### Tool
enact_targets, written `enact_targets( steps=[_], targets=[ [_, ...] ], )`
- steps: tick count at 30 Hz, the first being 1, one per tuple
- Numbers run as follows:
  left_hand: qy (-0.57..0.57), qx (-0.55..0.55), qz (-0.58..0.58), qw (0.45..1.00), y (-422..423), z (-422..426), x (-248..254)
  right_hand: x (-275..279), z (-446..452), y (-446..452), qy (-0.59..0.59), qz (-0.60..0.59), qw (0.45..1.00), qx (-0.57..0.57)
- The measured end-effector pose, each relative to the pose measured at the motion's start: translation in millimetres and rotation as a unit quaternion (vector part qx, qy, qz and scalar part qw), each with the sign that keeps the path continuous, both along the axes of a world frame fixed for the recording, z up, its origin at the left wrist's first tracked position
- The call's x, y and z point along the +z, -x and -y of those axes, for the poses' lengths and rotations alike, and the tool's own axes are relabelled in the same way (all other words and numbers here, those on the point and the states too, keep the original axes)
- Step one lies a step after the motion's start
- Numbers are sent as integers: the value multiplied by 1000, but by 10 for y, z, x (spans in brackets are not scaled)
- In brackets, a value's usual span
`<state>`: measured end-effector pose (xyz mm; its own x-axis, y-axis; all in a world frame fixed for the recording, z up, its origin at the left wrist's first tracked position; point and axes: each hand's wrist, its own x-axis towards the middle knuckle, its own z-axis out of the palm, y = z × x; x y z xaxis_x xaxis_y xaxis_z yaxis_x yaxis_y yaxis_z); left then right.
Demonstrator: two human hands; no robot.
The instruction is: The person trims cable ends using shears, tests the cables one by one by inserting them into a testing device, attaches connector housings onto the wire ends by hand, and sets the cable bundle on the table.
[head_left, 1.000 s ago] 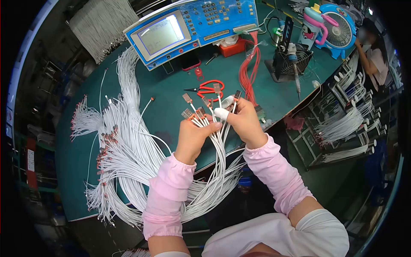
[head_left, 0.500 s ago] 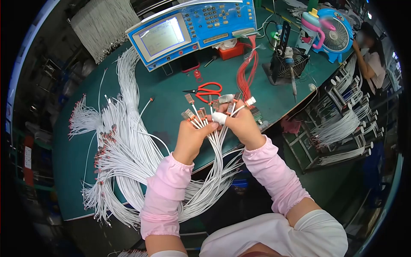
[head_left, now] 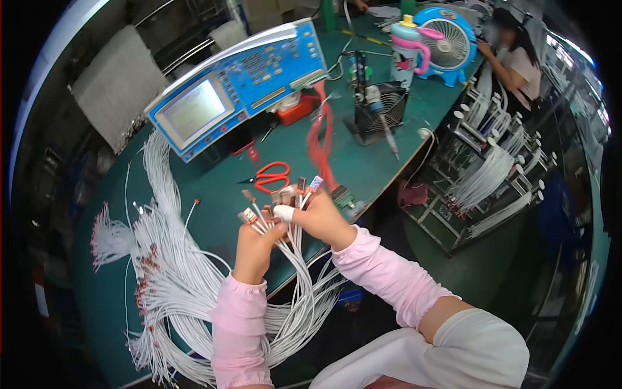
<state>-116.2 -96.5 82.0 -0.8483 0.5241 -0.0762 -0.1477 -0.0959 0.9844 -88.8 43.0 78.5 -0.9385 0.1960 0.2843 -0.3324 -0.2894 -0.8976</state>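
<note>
Green surface: a blue instrument, red-handled scissors and heaped white cables are carried | Room, right: hung cable bundles and a person are seen | Hands: connector-ended cables are held together in both, over the surface's near edge

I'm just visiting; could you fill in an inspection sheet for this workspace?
Surface: green tabletop, partly covered.
Job's things: white cables with metal plugs, fanned out.
Clutter: red-handled cutters, cup, blue fan.
Hands: left hand and right hand both grip white cables; right thumb wears a white cover.
Cables: big white heap at left; red wires below the blue instrument.
Surroundings: another person; cable rack.
</note>
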Motion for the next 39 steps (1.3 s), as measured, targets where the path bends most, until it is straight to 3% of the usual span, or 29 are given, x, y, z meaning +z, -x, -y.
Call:
enact_targets(
  steps=[5,12,18,24,34,36,39],
  targets=[
    [18,-25,10,999,2,21,49,63,-36,-97,-9,80,997,-7],
    [64,-39,40,996,35,75,46,-26,-70,-116,17,65,998,-13],
    [6,42,49,998,59,23,81,-42,-122,-108,-63,64,996,-18],
    [-9,31,54,998,44,18,93,-54,-107,-69,-83,59,995,-9],
    [-25,9,42,999,-6,41,96,19,-106,-92,-37,98,992,71],
    [0,-41,11,999,-37,53,129,149,-85,-122,1,89,994,62],
    [14,-28,15,999,-36,47,152,233,-89,-80,-52,116,986,112]
  ],
)
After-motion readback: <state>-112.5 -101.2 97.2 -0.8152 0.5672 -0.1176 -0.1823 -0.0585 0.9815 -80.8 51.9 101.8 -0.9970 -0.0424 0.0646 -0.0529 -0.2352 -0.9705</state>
